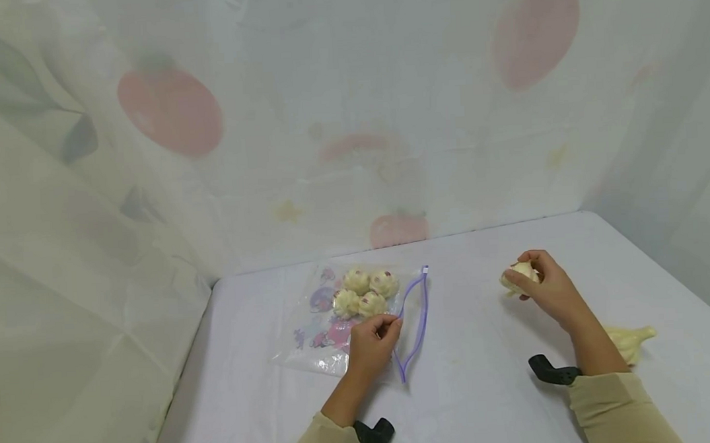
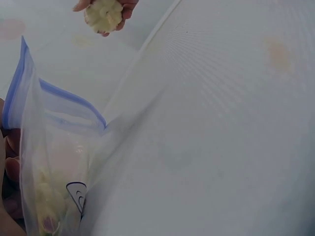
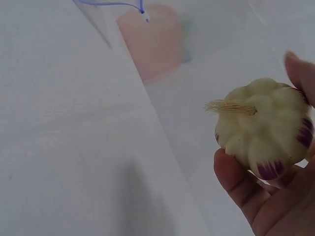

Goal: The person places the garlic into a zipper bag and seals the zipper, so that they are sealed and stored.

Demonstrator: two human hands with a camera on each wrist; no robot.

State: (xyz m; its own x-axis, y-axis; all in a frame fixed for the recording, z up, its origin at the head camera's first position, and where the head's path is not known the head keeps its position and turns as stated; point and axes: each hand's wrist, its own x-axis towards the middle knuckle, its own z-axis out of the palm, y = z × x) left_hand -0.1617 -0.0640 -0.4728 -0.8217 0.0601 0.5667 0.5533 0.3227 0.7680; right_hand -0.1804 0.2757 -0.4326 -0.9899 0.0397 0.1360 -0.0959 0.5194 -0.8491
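Bagging garlic: right hand grips a garlic bulb, left hand pinches the zip bag mouth open; carry it in next

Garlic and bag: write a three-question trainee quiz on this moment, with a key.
1. True or false: the right hand holds a garlic bulb.
2. How many bulbs lie inside the bag? A) two B) four C) six
3. Fill in: the left hand pinches the bag near its ____ zip strip.

Key: 1 true; 2 B; 3 purple. Another bulb lies on the table by the right forearm.
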